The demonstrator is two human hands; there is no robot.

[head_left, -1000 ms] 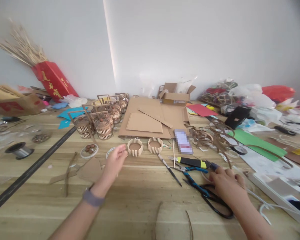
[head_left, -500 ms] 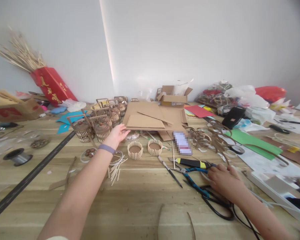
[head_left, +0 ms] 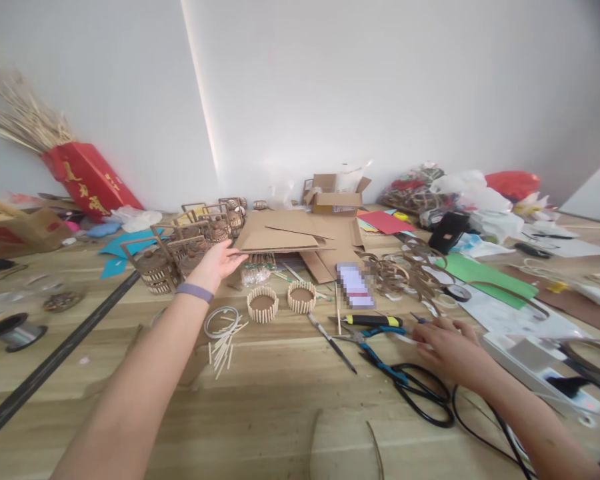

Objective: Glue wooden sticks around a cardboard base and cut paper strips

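Note:
My left hand (head_left: 223,262) is at the near left corner of a stack of cardboard sheets (head_left: 275,230), its fingers at the edge and the sheets raised there. Under that edge a clear bag (head_left: 256,273) shows. Two rings of short sticks with brown bases, a left one (head_left: 263,305) and a right one (head_left: 301,297), stand in front. My right hand (head_left: 450,347) is low over the table, fingers curled down; what lies under them is hidden. Beside it are blue-handled pliers (head_left: 363,337), a yellow-black utility knife (head_left: 375,321) and black-handled scissors (head_left: 425,400).
Small handled stick baskets (head_left: 155,270) stand at left, beyond a wire spool (head_left: 14,331). A phone (head_left: 355,285), brown strip coils (head_left: 395,270) and green paper (head_left: 490,277) lie right of centre. A power strip (head_left: 525,373) with cables sits right of my right hand.
The view has turned slightly right. The near edge of the cardboard has risen with my left hand, baring more of the clear bag. My right hand has drawn slightly away from the pliers.

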